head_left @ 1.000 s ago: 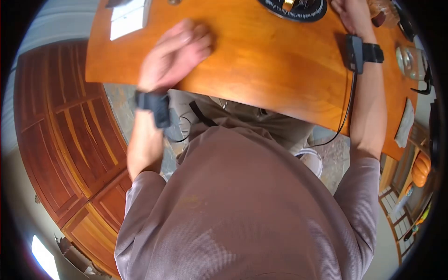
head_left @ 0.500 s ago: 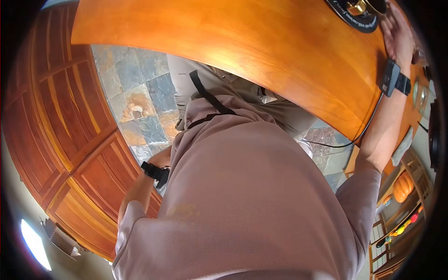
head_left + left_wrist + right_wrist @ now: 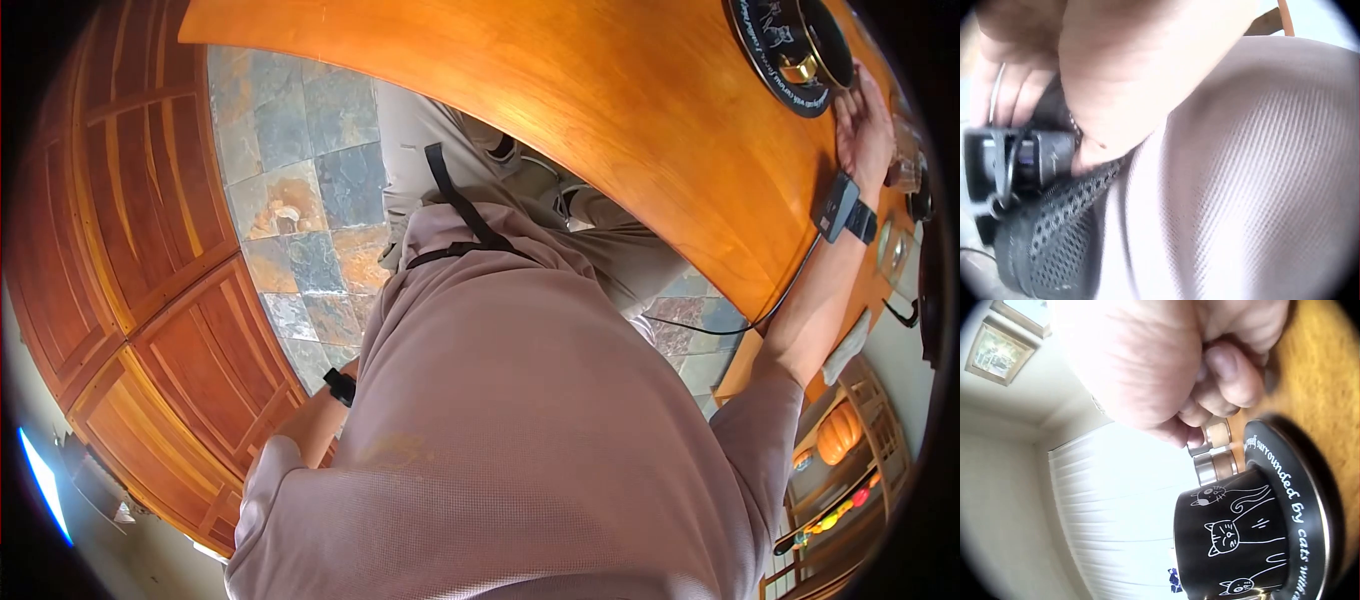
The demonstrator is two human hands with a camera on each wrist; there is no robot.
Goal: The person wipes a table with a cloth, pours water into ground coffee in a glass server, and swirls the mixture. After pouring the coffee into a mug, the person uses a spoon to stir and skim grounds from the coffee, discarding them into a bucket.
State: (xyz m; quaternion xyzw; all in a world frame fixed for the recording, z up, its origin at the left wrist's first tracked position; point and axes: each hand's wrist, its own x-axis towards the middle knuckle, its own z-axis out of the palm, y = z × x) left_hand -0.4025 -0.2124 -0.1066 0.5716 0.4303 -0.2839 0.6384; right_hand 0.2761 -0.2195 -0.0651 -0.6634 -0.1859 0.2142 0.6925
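Observation:
At the person's left side, the left hand [image 3: 1122, 69] grips a black device [image 3: 1022, 165] on a black mesh pouch [image 3: 1063, 250], thumb on the near side and fingers beyond. The torso hides this hand in the head view, where only the black wrist strap [image 3: 340, 387] shows. Resting on the table, the right hand [image 3: 865, 135] has loosely curled fingers and holds nothing. Close by its fingertips stands a black cup [image 3: 1232, 537] with white cat drawings and a gold handle [image 3: 798, 70], on a black saucer [image 3: 1297, 506] with white lettering.
The wooden table [image 3: 560, 110] curves across the front. Two small jars [image 3: 1213, 465] stand behind the cup. Glassware [image 3: 895, 250] and a grey cloth [image 3: 848, 348] lie by the right arm. A black cable [image 3: 700, 328] hangs from the right wrist camera. Wooden cabinets [image 3: 150, 210] stand at left.
The left hand has left the table top and moved down to the person's side, behind the torso. The head view has swung left; the right hand stays by the cup.

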